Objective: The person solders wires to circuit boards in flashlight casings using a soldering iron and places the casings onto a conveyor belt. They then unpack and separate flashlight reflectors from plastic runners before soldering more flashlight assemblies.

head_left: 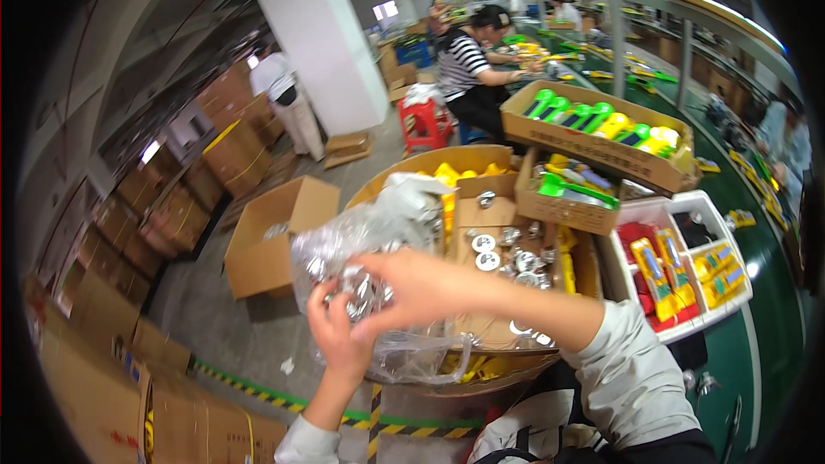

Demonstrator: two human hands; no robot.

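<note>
Left hand [339, 335] and right hand [408, 282], fingers closed on silver parts [368, 292] between them.
Below and right of the fingers, a big carton [481, 157] holds yellow pieces [445, 175] and scattered white discs [486, 260]; farther ahead-right, a long box [601, 151] holds green and yellow items; well right, a white tray [709, 318] holds yellow packs [720, 275]; left, an open carton [258, 262]. A plastic bag [344, 230], bunched around the fingers, covers the big carton's left side.
</note>
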